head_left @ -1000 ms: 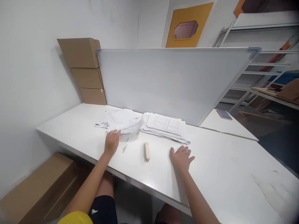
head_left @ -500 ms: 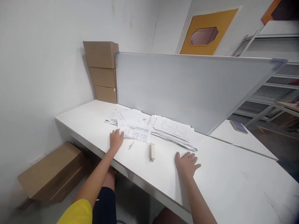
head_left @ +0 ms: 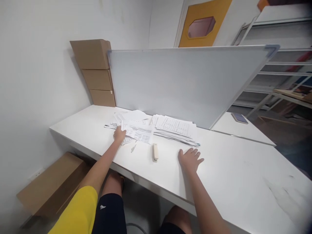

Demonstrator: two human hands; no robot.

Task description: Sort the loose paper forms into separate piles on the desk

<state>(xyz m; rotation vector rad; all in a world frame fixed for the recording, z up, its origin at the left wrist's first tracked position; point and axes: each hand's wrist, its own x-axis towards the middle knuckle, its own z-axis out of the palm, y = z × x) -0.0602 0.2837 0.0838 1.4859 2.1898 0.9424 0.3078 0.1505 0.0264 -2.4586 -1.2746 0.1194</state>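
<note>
My left hand (head_left: pixel 119 134) is closed on the left edge of a printed paper sheet (head_left: pixel 141 132), which lies tilted over a loose pile of papers (head_left: pixel 134 115). My right hand (head_left: pixel 190 159) rests on the white table with its fingers spread, and nothing is in it. Between the two hands stands a cream stapler (head_left: pixel 155 152), touched by neither. A thicker stack of printed papers (head_left: pixel 176 127) lies beyond the stapler, close to the whiteboard. Near my left hand a small grey scrap or mark (head_left: pixel 133 148) shows on the tabletop; I cannot tell which.
A large whiteboard (head_left: pixel 185 81) stands along the table's back side. Three cardboard boxes (head_left: pixel 98 79) are stacked at the far left corner. A phone-like device (head_left: pixel 239 118) lies behind the board on the right. Another cardboard box (head_left: pixel 52 185) sits on the floor at left.
My left hand has closed on the sheet's edge and raised it a little, so another paper shows beneath. My right hand still lies spread. The camera view has shifted slightly.
</note>
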